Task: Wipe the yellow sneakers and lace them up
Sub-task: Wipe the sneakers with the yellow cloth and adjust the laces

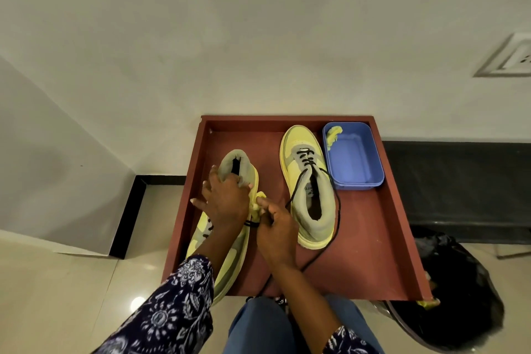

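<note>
Nearest the person, the left sneaker (230, 256) is lying on the red tray (359, 253) with its toe hanging over the near edge, and both hands are working on it. The left hand (225, 204) is curling over its collar and steadying it, fingers wrapped around the grey padding. The right hand (274, 231) is pinching a yellow cloth (256, 205) against the shoe's side, with a black lace (251, 223) bunched just beside its thumb; I cannot tell whether it is also gripping that lace. By my judgement, wiping is under way on this shoe, and its lacing looks unfinished. Farther back, the right sneaker (309, 181) is standing laced partway, its loose ends trailing untied across the tray. Beyond it, a blue tub (355, 158) is holding a second yellow rag (333, 133).
</note>
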